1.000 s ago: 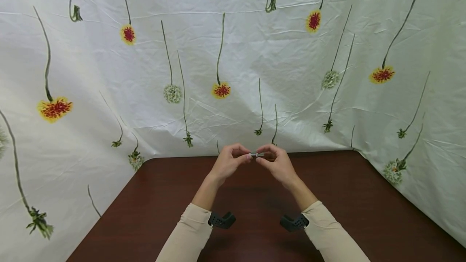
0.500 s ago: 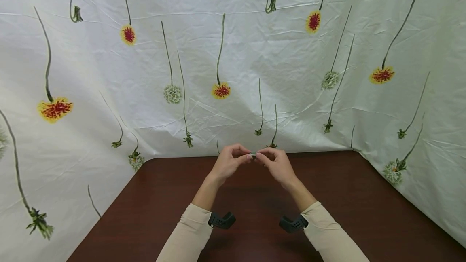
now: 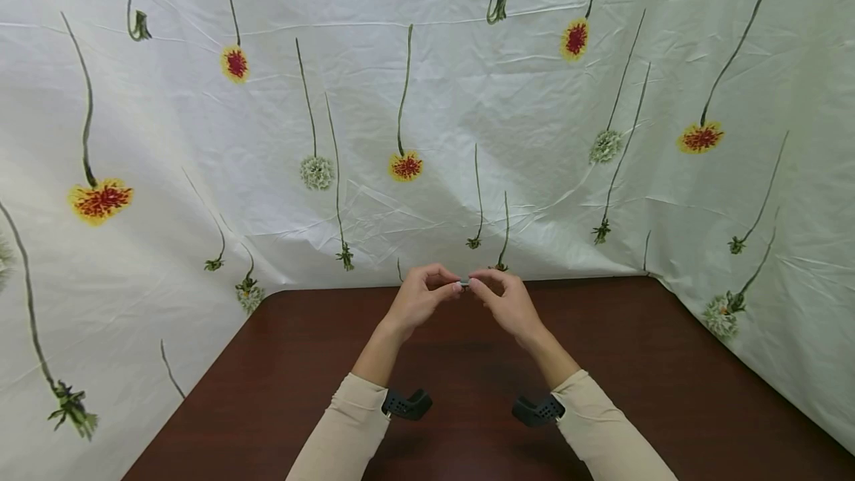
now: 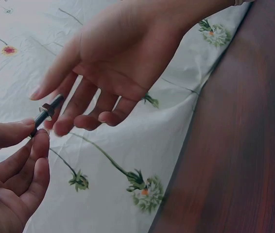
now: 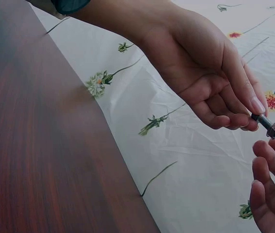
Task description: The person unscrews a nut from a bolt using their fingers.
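My left hand (image 3: 415, 304) pinches the head end of a dark metal bolt (image 4: 40, 118) between thumb and forefinger, above the far part of the table. A hex nut (image 4: 46, 111) sits partway along the threaded shank, seen also in the right wrist view as a nut (image 5: 273, 130). Around the free end of the bolt is my right hand (image 3: 510, 306). Its thumb stands off the nut in both wrist views, and the forefinger lies close behind the shank; whether that finger touches cannot be told. The other right fingers are loosely bent and hold nothing.
A dark reddish-brown table (image 3: 461, 392) lies below both hands. Behind and beside it hangs a white cloth (image 3: 441, 95) printed with flowers. Dark bands with camera mounts (image 3: 407, 404) are on both wrists over pale sleeves.
The right fingers were farther right a second ago, with bolt and nut showing between the hands. They moved left over the bolt, then parted slightly. The left hand has stayed put.
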`<state>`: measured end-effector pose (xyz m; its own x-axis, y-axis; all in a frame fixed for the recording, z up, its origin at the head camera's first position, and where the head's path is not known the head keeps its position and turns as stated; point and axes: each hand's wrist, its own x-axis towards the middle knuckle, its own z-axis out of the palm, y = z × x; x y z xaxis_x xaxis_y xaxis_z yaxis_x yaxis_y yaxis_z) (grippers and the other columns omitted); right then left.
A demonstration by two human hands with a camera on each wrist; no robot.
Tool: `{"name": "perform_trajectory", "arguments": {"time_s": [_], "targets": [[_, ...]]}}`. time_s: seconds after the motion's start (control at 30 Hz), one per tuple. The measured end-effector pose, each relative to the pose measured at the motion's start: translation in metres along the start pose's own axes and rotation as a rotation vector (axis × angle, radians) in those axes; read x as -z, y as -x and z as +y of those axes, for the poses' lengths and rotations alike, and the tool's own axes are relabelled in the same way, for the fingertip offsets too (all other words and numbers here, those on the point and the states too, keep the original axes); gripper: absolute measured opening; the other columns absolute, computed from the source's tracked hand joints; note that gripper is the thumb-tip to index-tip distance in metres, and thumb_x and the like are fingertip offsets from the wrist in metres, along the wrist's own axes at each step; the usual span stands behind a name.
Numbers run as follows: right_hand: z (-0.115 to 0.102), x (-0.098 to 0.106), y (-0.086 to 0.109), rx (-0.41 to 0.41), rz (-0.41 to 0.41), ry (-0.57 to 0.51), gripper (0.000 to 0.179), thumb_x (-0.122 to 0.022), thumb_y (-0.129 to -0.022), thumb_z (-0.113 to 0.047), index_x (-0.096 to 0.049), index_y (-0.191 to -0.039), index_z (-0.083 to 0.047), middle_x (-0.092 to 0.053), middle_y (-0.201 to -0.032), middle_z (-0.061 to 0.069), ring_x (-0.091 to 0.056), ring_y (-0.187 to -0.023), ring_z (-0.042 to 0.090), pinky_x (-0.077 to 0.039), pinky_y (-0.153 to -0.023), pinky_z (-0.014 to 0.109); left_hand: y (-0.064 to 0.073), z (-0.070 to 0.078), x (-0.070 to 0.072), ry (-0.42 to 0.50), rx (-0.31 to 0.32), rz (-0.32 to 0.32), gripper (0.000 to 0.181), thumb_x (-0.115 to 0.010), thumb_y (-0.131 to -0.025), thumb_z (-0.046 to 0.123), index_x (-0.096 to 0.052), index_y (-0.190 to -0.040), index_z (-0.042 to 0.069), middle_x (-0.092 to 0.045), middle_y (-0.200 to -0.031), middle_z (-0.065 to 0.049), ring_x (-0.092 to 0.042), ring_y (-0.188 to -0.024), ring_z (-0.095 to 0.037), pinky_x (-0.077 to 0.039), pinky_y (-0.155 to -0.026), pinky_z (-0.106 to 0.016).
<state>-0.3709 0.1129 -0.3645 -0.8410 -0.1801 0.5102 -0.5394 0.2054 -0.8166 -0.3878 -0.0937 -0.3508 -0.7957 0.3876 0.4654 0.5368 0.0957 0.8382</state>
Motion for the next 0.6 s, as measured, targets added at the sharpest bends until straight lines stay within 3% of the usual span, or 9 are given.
{"name": "perform_trajectory", "arguments": {"time_s": [0.2,0.4,0.6], "targets": [[-0.0015,-0.0016,0.0005,-0.033,-0.002,-0.017,0.025,-0.065,-0.105,-0.02,-0.075,-0.114,0.001,-0.074,-0.1,0.013,-0.068,-0.094,0.035,-0.055,-0.082,0.046,0.0011,0.0004,0.0,0.001,0.0,0.0,0.012,-0.071,-0.099,0.008,-0.073,-0.108,0.0,-0.075,-0.098,-0.01,-0.07,-0.093,-0.025,-0.056,-0.086,-0.042],[-0.0004,-0.0011,0.0008,0.022,-0.028,-0.032,0.022,-0.073,-0.097,-0.006,-0.072,-0.119,-0.003,-0.071,-0.115,0.011,-0.068,-0.097,0.03,-0.054,-0.083,0.04,0.0007,-0.0012,0.0009,0.004,0.008,0.003,0.011,-0.07,-0.099,0.006,-0.073,-0.108,0.0,-0.075,-0.1,-0.01,-0.07,-0.094,-0.026,-0.056,-0.086,-0.042],[0.0004,-0.0018,0.0009,0.01,-0.029,-0.034,0.033,-0.072,-0.1,-0.016,-0.067,-0.13,-0.001,-0.067,-0.124,0.018,-0.068,-0.103,0.032,-0.055,-0.085,0.042,-0.0002,-0.0004,0.0005,0.006,0.009,0.003,0.011,-0.071,-0.099,0.007,-0.073,-0.108,0.001,-0.075,-0.102,-0.012,-0.071,-0.094,-0.026,-0.056,-0.087,-0.042]]}}
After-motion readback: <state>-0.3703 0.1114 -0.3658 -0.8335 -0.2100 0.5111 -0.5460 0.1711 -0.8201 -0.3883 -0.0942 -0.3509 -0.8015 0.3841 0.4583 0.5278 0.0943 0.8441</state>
